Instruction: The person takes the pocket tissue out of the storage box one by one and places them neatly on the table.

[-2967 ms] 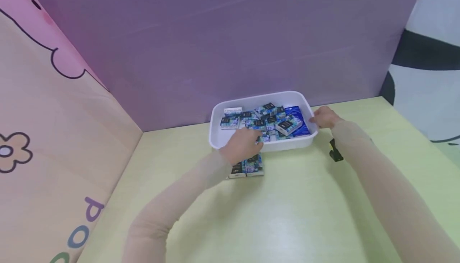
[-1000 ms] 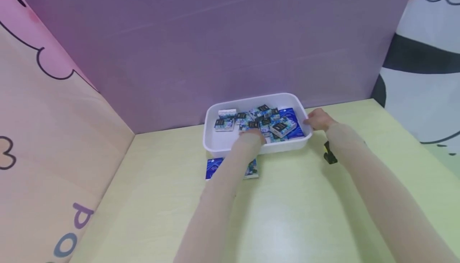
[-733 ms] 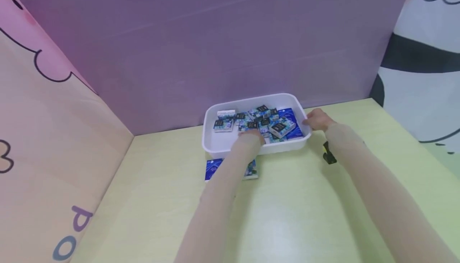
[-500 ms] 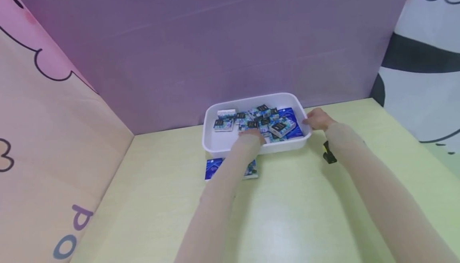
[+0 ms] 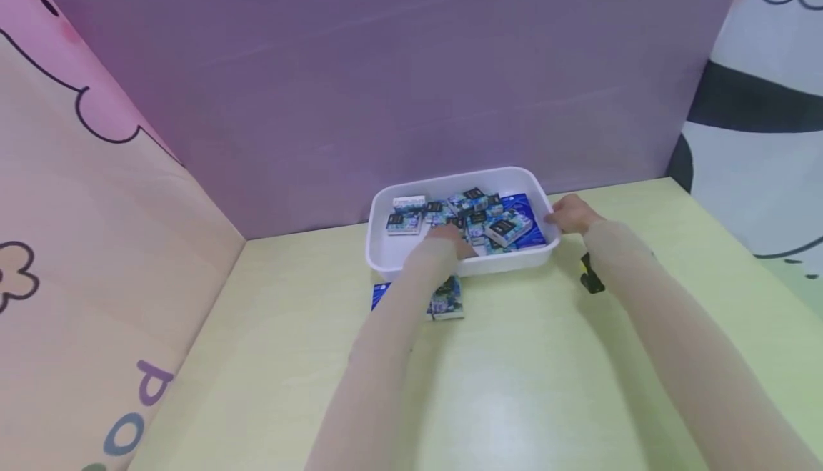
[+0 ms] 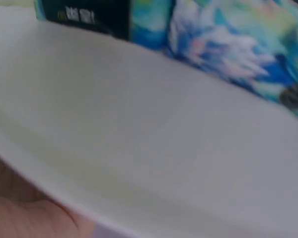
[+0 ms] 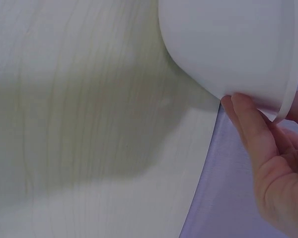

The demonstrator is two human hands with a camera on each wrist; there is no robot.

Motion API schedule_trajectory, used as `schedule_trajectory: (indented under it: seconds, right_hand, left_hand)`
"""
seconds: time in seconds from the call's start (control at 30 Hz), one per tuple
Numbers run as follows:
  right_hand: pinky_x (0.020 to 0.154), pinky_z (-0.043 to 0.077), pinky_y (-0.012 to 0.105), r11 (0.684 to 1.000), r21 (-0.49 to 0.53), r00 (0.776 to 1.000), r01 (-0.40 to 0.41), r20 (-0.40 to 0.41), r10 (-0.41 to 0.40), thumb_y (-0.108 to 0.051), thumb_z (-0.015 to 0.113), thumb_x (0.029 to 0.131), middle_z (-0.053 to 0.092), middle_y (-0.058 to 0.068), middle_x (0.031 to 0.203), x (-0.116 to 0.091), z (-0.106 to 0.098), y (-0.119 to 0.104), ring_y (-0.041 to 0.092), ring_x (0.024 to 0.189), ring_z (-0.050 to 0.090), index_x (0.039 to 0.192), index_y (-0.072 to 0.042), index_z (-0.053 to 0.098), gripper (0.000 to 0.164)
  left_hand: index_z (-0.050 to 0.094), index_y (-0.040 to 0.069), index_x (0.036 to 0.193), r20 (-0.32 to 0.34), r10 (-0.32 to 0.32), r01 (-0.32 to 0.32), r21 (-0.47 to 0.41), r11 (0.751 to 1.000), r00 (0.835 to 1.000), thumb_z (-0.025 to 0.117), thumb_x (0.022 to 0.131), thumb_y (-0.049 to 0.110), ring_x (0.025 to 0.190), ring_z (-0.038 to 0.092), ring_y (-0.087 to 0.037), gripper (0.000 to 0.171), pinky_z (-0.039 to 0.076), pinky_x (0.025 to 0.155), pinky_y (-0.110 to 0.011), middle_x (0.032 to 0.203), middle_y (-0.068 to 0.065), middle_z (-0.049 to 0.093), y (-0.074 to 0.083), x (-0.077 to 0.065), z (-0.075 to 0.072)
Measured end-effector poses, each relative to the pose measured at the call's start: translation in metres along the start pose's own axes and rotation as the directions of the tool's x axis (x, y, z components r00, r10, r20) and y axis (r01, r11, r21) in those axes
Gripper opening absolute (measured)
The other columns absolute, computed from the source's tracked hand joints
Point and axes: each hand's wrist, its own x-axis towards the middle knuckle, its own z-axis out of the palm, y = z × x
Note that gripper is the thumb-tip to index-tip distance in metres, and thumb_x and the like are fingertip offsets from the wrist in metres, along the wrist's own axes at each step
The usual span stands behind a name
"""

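A white plastic tray (image 5: 508,264) stands against the back wall, holding several small boxes (image 5: 403,223) with blue floral print and dark labels. A flat blue packet (image 5: 532,238) lies at its right end. My left hand (image 5: 448,238) reaches over the near rim into the tray, among the boxes. Its fingertips are hidden, so what they hold cannot be made out; the left wrist view shows only part of the hand (image 6: 30,218) past the white rim. My right hand (image 5: 572,214) pinches the tray's right rim, thumb on one side and fingers (image 7: 253,126) on the outer wall.
More floral boxes (image 5: 448,303) lie on the pale wooden table in front of the tray, partly behind my left sleeve. A blue packet (image 5: 379,292) shows beside them. A small black-and-yellow object (image 5: 591,276) lies by my right forearm. A purple wall (image 5: 411,85) closes the back.
From above the near rim, my left hand has gone down into the tray; over the last half second it has shifted slightly back and left. My right hand keeps its hold on the rim.
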Motion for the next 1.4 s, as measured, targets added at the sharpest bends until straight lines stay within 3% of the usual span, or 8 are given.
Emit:
schedule_trajectory:
  seconds: [0.17,0.27,0.53,0.73,0.87,1.03,1.1,1.4]
  right_hand:
    - [0.098,0.041,0.053,1.0,0.004,1.0,-0.024,0.018,0.024,-0.012,0.043,0.092,0.051,0.033,0.118,0.002,0.0,0.002,0.04,0.106,0.051,0.121,0.018,0.042,0.043]
    - [0.098,0.04,0.054,1.0,0.006,0.999,-0.03,0.029,0.03,-0.013,0.043,0.092,0.05,0.033,0.119,0.002,0.0,0.002,0.041,0.108,0.05,0.122,0.018,0.041,0.043]
    - [0.099,0.04,0.054,1.0,0.006,0.999,-0.025,0.025,0.024,-0.012,0.043,0.092,0.05,0.034,0.119,0.001,-0.001,-0.001,0.042,0.108,0.049,0.123,0.019,0.04,0.043]
    - [0.098,0.041,0.053,1.0,0.007,0.999,-0.026,0.024,0.025,-0.01,0.042,0.092,0.05,0.034,0.119,0.001,0.0,-0.002,0.042,0.108,0.05,0.123,0.019,0.04,0.043]
    - [0.098,0.042,0.052,1.0,0.004,1.0,-0.018,0.023,0.018,-0.011,0.042,0.092,0.05,0.034,0.119,0.001,0.0,-0.001,0.042,0.107,0.05,0.122,0.019,0.04,0.043]
    - [0.097,0.042,0.053,1.0,0.008,1.0,-0.005,0.018,0.005,-0.011,0.043,0.092,0.05,0.034,0.118,0.001,-0.002,-0.002,0.042,0.106,0.051,0.121,0.02,0.041,0.043]
    - [0.097,0.042,0.053,1.0,0.008,1.0,-0.003,0.019,0.003,-0.011,0.044,0.092,0.051,0.034,0.116,0.002,-0.001,-0.002,0.041,0.105,0.051,0.121,0.02,0.041,0.043]
    - [0.095,0.043,0.051,1.0,-0.002,1.0,0.005,0.017,-0.005,-0.011,0.044,0.091,0.053,0.033,0.115,0.003,0.001,-0.001,0.039,0.102,0.052,0.12,0.02,0.043,0.042]
  left_hand:
    - [0.061,0.014,0.113,-0.026,0.031,-0.029,0.076,0.997,0.999,0.075,0.064,0.05,0.083,0.058,-0.016,0.062,0.053,0.074,-0.032,0.102,0.0,0.063,-0.009,0.032,0.0]
    - [0.059,0.014,0.116,-0.039,0.057,-0.052,0.118,0.992,0.998,0.076,0.064,0.05,0.088,0.058,-0.018,0.066,0.053,0.079,-0.034,0.107,-0.002,0.062,-0.01,0.036,-0.01]
    - [0.055,0.007,0.117,-0.036,0.205,-0.198,0.146,0.969,0.978,0.074,0.068,0.05,0.099,0.057,-0.022,0.067,0.051,0.087,-0.036,0.115,-0.006,0.059,-0.004,0.011,-0.051]
    - [0.048,0.007,0.128,-0.069,0.371,-0.356,0.166,0.919,0.926,0.077,0.066,0.044,0.112,0.053,-0.021,0.078,0.044,0.1,-0.035,0.125,-0.006,0.055,-0.002,-0.007,-0.066]
    - [0.037,0.004,0.138,-0.042,0.514,-0.479,0.306,0.823,0.857,0.075,0.066,0.043,0.125,0.044,-0.023,0.09,0.034,0.109,-0.033,0.138,-0.009,0.046,0.003,-0.02,-0.065]
    - [0.031,0.002,0.141,0.055,0.632,-0.572,0.49,0.658,0.773,0.072,0.068,0.041,0.13,0.039,-0.027,0.093,0.029,0.112,-0.033,0.145,-0.012,0.037,0.007,-0.043,-0.055]
    - [0.027,0.002,0.142,0.099,0.649,-0.594,0.526,0.609,0.754,0.071,0.069,0.042,0.131,0.038,-0.028,0.094,0.028,0.112,-0.034,0.148,-0.012,0.031,0.006,-0.053,-0.049]
    - [0.022,0.003,0.144,0.217,0.7,-0.66,0.597,0.456,0.68,0.069,0.071,0.044,0.125,0.046,-0.028,0.096,0.031,0.11,-0.033,0.15,-0.012,0.026,-0.001,-0.083,-0.017]
